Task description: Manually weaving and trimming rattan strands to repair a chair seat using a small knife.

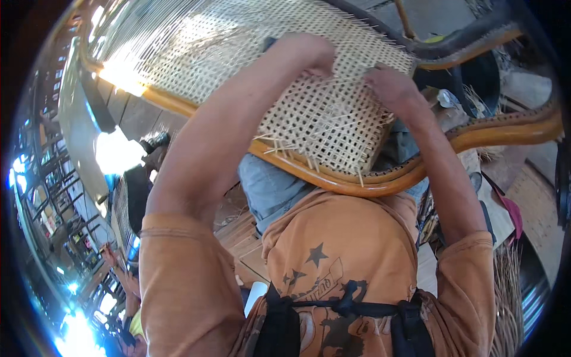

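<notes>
A pale woven cane panel (324, 122) with open holes spans a curved, varnished wooden frame (351, 185) lying across my lap. My left hand (312, 53) is closed over the middle of the weave, its fingertips curled under and mostly hidden. Beside its wrist, a small dark object (269, 43) peeks out, too little of it showing to name. Near the panel's right edge, my right hand (394, 89) pinches at the weave, where thin pale cane strands show by its fingertips. Loose strand ends (306, 159) stick out along the near rim.
A dark round container (480, 83) stands beyond the frame's right side. Bundled long strands (507, 297) lie at the lower right, near a dark red cloth (510, 213). Another person's arm (126, 279) shows at the far left, among stacked frames.
</notes>
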A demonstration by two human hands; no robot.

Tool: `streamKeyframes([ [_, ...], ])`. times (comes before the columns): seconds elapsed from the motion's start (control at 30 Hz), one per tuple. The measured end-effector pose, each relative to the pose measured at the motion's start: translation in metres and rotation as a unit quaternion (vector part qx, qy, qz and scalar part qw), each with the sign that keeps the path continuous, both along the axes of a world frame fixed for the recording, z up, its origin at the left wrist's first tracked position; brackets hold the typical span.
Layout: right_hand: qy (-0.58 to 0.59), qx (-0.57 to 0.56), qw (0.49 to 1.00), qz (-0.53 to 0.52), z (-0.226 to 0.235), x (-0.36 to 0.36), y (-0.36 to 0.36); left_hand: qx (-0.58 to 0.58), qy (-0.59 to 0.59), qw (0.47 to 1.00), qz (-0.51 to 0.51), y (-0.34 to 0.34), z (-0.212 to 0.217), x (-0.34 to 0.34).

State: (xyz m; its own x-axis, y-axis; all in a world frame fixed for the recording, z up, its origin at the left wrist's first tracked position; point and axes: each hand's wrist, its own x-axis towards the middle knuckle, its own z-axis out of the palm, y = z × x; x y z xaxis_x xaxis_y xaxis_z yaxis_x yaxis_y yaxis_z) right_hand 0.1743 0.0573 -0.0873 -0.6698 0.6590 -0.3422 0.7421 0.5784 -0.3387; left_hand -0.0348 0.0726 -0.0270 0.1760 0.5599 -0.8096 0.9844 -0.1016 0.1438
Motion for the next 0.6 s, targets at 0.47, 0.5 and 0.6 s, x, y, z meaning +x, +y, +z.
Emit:
streamKeyframes([
  [0.47, 0.276, -0.067, 0.957, -0.064, -0.011, -0.017, 0.015, 0.132, -0.004, 0.991, 0.020, -0.039, 0.043, -0.052],
  [0.5, 0.301, -0.125, 0.942, -0.084, -0.015, -0.014, 0.016, 0.135, -0.003, 0.991, 0.020, -0.040, 0.047, -0.052],
  [0.6, 0.160, -0.066, 0.974, -0.149, 0.043, -0.002, 0.016, 0.199, -0.011, 0.980, 0.015, -0.045, 0.048, -0.056],
])
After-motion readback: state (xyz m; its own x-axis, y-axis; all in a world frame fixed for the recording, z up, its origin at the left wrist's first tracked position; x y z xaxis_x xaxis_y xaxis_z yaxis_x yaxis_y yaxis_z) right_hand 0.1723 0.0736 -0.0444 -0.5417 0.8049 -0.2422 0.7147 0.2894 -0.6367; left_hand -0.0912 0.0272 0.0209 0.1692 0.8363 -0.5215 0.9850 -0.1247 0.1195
